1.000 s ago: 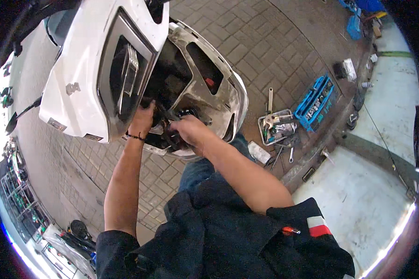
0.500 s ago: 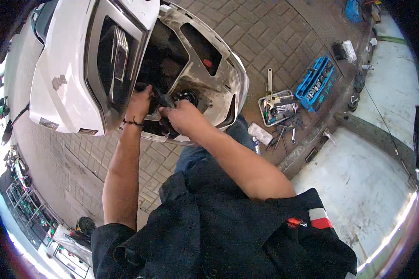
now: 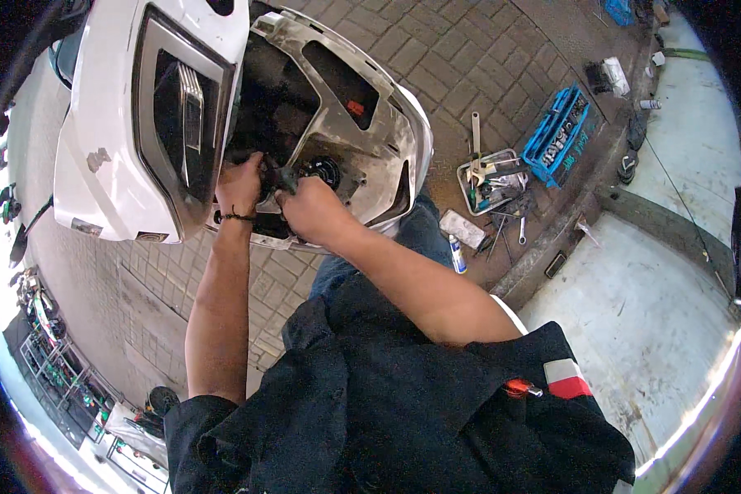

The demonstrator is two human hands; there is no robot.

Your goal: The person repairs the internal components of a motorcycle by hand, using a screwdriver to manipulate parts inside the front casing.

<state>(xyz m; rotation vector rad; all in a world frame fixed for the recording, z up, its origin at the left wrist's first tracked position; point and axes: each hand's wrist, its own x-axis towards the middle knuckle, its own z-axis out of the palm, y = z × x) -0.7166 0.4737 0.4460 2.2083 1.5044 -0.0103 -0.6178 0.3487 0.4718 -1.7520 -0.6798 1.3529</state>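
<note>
My left hand (image 3: 239, 188), with a dark bracelet at the wrist, reaches into the opening of a white vehicle body (image 3: 358, 152). Its fingers are curled on a dark part whose kind is hidden in shadow. Close beside it, my right hand (image 3: 314, 212) is closed on a dark grey-green piece (image 3: 285, 178) that lies between the two hands. A round black coil-like part (image 3: 321, 170) sits just beyond my right hand on the dirty inner surface. To the left stands a white outer panel (image 3: 103, 107) with a dark lamp unit (image 3: 185, 115).
Right of the body, a tray of tools (image 3: 494, 181) and a blue toolbox (image 3: 558, 136) rest on the paving. Near them lie a pale block (image 3: 461, 230), a small spray can (image 3: 457, 255) and a wrench (image 3: 522, 231). A raised kerb (image 3: 543, 257) borders a pale floor.
The whole scene has shifted slightly left in the view. Both hands stay inside the opening, holding the same dark parts, with little movement.
</note>
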